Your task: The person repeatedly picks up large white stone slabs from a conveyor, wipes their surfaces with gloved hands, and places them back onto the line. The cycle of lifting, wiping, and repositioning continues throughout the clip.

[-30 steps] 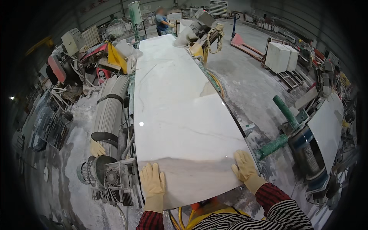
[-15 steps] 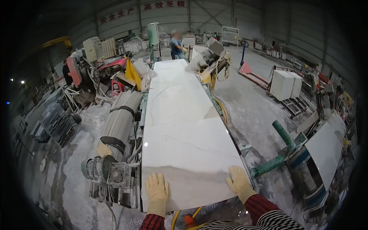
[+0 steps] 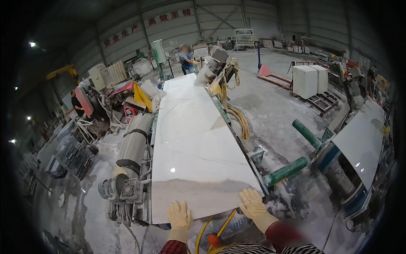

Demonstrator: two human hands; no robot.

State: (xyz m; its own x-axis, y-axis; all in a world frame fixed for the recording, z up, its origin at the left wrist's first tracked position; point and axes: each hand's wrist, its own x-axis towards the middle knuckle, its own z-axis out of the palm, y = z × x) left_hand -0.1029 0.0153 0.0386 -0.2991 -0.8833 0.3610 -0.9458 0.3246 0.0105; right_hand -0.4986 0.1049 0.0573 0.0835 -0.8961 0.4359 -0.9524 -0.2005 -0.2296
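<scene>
A long polished white stone slab (image 3: 194,148) with a brownish-grey band at its near end lies on a machine bed in front of me. My left hand (image 3: 179,215), in a cream rubber glove, rests at the near edge left of centre, fingers stretched over the slab's top. At the near right corner is my right hand (image 3: 252,204), gloved alike, its fingers extended and touching the slab's edge. Neither hand is closed round anything. Both thumbs point inward or are partly hidden.
A motor (image 3: 113,189) and a ribbed grey roller cover (image 3: 134,142) flank the bed's left side. Green cylinders (image 3: 287,171) jut out at right, near another machine bearing a white slab (image 3: 361,142). A person (image 3: 186,59) stands at the far end. Yellow hoses (image 3: 225,224) run below the near edge.
The view has tilted and shifted, so the slab appears farther left and higher. Both hands have slid back toward the slab's near edge; their fingers stay stretched out.
</scene>
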